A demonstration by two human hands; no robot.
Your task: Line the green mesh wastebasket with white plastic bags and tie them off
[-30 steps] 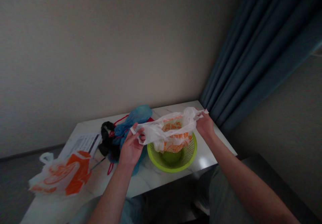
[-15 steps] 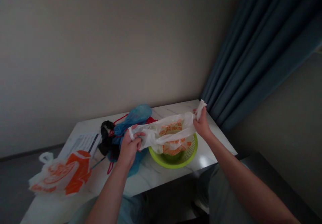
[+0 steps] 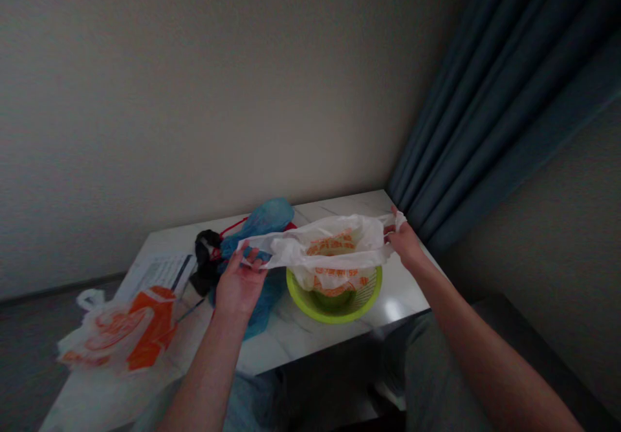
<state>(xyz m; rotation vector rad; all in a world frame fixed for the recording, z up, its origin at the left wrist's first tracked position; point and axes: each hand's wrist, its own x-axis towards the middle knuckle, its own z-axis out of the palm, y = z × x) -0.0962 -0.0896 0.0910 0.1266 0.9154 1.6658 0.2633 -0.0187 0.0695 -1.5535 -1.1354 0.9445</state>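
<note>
A white plastic bag (image 3: 334,244) with orange print is stretched sideways between my hands, its lower part hanging over a yellow-green plastic basket (image 3: 334,315). The left handle loop of the bag is hooked round the fingers of my left hand (image 3: 242,283), palm turned up and fingers curled. My right hand (image 3: 402,241) grips the other handle, the film bunched at its fingers. A blue plastic bag (image 3: 266,215) lies behind and beside my left hand. Close to it sits a black crumpled bundle (image 3: 206,257) with a red cord.
On the left of the white marbled table (image 3: 286,348) lies another white and orange plastic bag (image 3: 121,335), in front of a printed sheet (image 3: 158,277). A wall runs along the back; a blue curtain (image 3: 466,134) hangs at the right.
My hands have moved apart, the left one leftward and turned palm up, the right one rightward and slightly down. The bag between them is stretched wider.
</note>
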